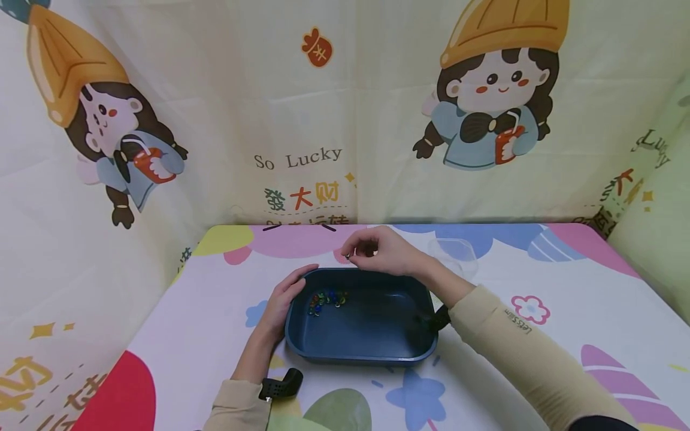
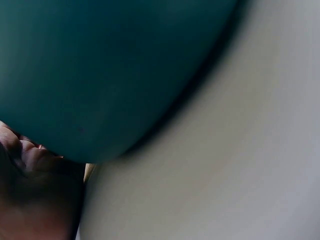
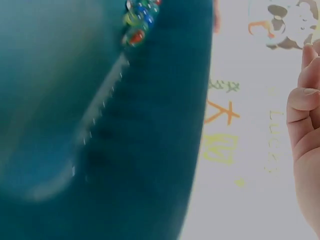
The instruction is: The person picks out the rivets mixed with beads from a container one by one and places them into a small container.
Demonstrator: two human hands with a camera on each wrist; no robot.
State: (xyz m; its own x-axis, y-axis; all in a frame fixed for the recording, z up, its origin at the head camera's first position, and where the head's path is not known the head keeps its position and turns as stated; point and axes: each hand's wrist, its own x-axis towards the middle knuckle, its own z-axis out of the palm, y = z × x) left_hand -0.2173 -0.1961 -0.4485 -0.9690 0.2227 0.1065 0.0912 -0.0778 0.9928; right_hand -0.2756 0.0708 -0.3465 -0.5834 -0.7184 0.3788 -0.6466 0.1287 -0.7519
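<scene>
A dark blue rectangular tub (image 1: 361,360) with rounded corners stands on the table. Several colourful glass marbles (image 1: 326,299) lie clustered at its left inside, blue, green, yellow and red. My left hand (image 1: 279,302) holds the tub's far left corner, thumb by the rim. In the left wrist view the tub's wall (image 2: 100,75) fills much of the picture. Above the far rim my right hand (image 1: 385,251) pinches a small dark thing (image 1: 347,257) between thumb and fingertips; its kind cannot be told. The right wrist view shows the marbles (image 3: 140,22) and the bent fingers (image 3: 305,100).
A clear plastic container (image 1: 458,251) stands at the back right, beyond the right forearm. The table wears a printed cover (image 1: 539,287) with flowers and coloured shapes. Behind its far edge hangs a cartoon-printed cloth (image 1: 388,149). A black wrist strap (image 1: 280,386) sits on the left wrist.
</scene>
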